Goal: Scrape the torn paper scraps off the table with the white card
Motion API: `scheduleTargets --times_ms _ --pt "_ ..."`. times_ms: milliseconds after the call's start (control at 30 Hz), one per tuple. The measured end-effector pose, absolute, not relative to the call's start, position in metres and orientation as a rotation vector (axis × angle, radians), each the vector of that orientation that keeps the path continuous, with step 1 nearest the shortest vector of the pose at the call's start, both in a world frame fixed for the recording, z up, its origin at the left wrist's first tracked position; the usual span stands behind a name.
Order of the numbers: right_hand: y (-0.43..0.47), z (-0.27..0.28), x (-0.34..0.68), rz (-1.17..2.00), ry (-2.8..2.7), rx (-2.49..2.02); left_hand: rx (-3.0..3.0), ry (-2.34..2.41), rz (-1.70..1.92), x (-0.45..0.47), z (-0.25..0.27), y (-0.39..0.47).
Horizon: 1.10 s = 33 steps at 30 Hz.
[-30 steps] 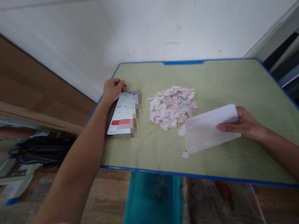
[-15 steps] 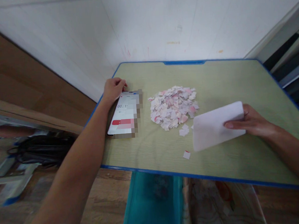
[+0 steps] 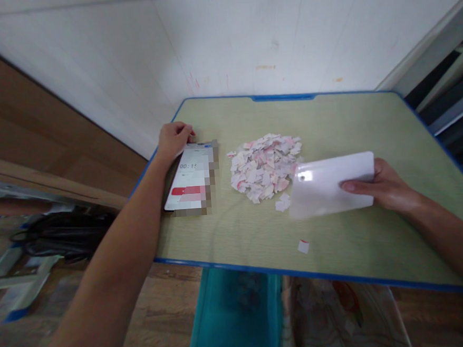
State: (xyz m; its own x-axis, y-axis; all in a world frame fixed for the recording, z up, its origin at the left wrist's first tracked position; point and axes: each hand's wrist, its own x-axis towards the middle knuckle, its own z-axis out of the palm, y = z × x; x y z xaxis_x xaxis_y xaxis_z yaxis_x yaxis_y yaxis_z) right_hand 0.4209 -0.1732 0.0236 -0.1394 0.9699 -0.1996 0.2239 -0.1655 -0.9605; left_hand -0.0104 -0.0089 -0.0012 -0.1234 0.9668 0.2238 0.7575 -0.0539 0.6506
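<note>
My left hand (image 3: 174,138) rests at the far left of the table with its fingers curled, by the top end of a phone (image 3: 188,179). The inside of that hand is hidden. The phone lies face up with a timer on its screen, partly blurred out. A stiff, glossy white sheet (image 3: 331,185) with rounded corners is pinched between thumb and fingers of my right hand (image 3: 389,186). The sheet is tilted above the table, its left edge smeared by motion beside a pile of torn paper bits (image 3: 266,166). One loose paper bit (image 3: 303,246) lies nearer the front edge.
The pale green table (image 3: 350,117) has a blue rim. White wall (image 3: 222,36) stands behind it. Below the front edge are a teal bin (image 3: 236,321) and a patterned bag (image 3: 340,319). A black bag (image 3: 61,233) and a step ladder (image 3: 25,285) are at the left.
The white sheet has lifted and turned slightly, now catching a glare. The loose paper bit near the front has shifted right. My left hand and the phone stay put.
</note>
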Motion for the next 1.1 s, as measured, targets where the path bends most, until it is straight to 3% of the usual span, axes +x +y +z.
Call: scheduleTargets --times_ms 1100 --pt "-0.172 0.0206 0.4189 1.282 -1.361 -1.494 1.871 1.908 0.963 -0.0127 -0.0035 -0.0072"
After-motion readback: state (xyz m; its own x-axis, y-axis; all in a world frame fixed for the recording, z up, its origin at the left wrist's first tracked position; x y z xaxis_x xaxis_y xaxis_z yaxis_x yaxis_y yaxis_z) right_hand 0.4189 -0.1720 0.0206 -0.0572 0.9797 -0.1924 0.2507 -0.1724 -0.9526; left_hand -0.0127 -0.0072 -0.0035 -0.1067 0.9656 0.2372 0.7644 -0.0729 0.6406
